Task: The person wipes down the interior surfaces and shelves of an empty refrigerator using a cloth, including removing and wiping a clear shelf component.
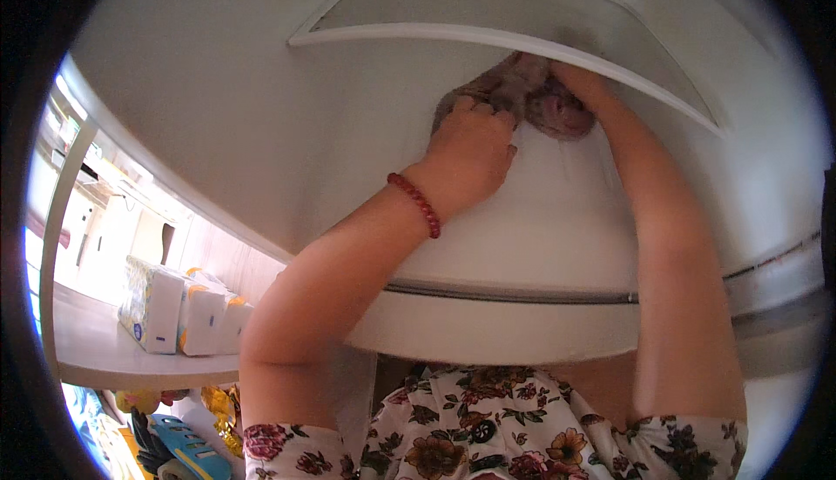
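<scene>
Inside a white cabinet-like compartment [555, 219], both arms reach up towards its back. My left hand [471, 150], with a red bead bracelet [415, 202] at the wrist, has its fingers curled against a crumpled, semi-transparent bundle [522, 82], perhaps a plastic bag. My right hand [578, 85] is at the bundle's right side, its fingers mostly hidden behind it and under the shelf edge. A pinkish, rounded part shows in the bundle's lower right; what it is cannot be told.
A white-edged shelf [457, 33] crosses above the hands. The compartment's front rail [496, 330] lies below the forearms. At the left, tissue packs [196, 310] stand on a white shelf [144, 366], with a blue slotted item [192, 447] beneath.
</scene>
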`<action>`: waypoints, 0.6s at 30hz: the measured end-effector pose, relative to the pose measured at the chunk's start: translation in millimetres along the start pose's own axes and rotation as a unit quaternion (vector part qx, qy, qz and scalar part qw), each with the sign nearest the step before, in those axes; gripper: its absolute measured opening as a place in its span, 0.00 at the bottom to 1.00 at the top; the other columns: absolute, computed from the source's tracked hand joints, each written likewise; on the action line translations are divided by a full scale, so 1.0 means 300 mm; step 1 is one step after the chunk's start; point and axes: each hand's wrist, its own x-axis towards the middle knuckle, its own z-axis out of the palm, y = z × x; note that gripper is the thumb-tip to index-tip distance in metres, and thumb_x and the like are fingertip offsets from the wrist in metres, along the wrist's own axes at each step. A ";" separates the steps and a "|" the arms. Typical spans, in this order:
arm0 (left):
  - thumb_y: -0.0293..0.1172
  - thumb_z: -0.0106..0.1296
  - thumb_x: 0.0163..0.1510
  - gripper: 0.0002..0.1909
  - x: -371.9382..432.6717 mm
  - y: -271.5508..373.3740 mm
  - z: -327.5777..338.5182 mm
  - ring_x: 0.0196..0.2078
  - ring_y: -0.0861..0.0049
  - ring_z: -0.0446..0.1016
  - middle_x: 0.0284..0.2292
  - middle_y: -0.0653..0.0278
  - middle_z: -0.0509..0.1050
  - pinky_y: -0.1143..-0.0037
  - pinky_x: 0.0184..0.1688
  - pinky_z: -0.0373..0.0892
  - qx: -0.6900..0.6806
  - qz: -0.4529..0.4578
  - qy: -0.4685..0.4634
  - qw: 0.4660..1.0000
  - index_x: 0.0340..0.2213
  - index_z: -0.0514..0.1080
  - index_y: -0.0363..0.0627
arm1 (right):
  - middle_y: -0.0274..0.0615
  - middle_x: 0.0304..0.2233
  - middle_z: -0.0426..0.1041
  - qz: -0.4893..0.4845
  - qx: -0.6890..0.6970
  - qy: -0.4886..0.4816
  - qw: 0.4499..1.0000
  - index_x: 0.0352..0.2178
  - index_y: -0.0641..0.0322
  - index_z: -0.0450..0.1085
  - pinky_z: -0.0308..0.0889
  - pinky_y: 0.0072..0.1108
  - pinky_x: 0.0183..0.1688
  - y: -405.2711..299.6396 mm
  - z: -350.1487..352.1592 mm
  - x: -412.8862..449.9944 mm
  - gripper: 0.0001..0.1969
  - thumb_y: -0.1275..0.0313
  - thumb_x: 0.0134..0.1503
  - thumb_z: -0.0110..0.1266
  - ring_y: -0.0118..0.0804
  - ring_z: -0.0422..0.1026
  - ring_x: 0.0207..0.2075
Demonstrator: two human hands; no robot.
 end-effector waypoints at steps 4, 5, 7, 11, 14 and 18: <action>0.32 0.50 0.45 0.13 0.030 -0.075 0.025 0.38 0.53 0.68 0.31 0.46 0.71 0.62 0.49 0.58 0.005 -0.034 -0.013 0.999 0.30 0.70 0.35 | 0.49 0.38 0.71 -0.013 -0.029 -0.027 0.999 0.38 0.59 0.69 0.61 0.36 0.46 -0.009 0.099 0.131 0.17 0.63 0.49 0.45 0.51 0.68 0.42; 0.33 0.49 0.46 0.14 0.029 -0.104 0.017 0.39 0.53 0.67 0.33 0.45 0.71 0.62 0.50 0.57 0.041 -0.032 -0.014 0.999 0.31 0.70 0.35 | 0.49 0.38 0.71 -0.023 -0.030 -0.027 0.999 0.38 0.60 0.69 0.61 0.36 0.46 -0.029 0.108 0.171 0.17 0.63 0.49 0.45 0.51 0.68 0.42; 0.35 0.48 0.47 0.15 0.003 -0.166 0.006 0.40 0.53 0.67 0.34 0.44 0.70 0.61 0.51 0.56 0.079 -0.087 0.026 0.993 0.32 0.69 0.34 | 0.50 0.39 0.71 -0.048 -0.025 -0.028 0.998 0.38 0.60 0.69 0.61 0.35 0.46 -0.110 0.149 0.216 0.17 0.64 0.49 0.45 0.50 0.68 0.42; 0.39 0.45 0.53 0.22 0.037 -0.148 -0.075 0.49 0.55 0.59 0.45 0.48 0.63 0.62 0.51 0.59 0.104 -0.274 -0.125 0.948 0.42 0.64 0.31 | 0.50 0.39 0.71 -0.107 0.002 -0.030 0.994 0.39 0.61 0.68 0.61 0.34 0.47 -0.212 0.213 0.254 0.17 0.65 0.49 0.45 0.49 0.68 0.43; 0.34 0.46 0.50 0.17 0.016 -0.159 -0.108 0.46 0.52 0.62 0.40 0.45 0.67 0.64 0.47 0.64 0.128 -0.279 -0.102 0.946 0.37 0.69 0.31 | 0.50 0.40 0.70 -0.174 0.050 -0.019 0.983 0.40 0.62 0.68 0.61 0.33 0.47 -0.392 0.264 0.251 0.17 0.65 0.49 0.46 0.48 0.68 0.43; 0.26 0.46 0.45 0.09 -0.040 -0.121 -0.145 0.38 0.53 0.69 0.30 0.47 0.73 0.65 0.42 0.68 0.167 -0.283 -0.094 0.940 0.27 0.73 0.34 | 0.51 0.40 0.70 -0.232 0.088 -0.030 0.968 0.40 0.64 0.67 0.61 0.32 0.47 -0.561 0.347 0.276 0.18 0.66 0.49 0.46 0.46 0.68 0.43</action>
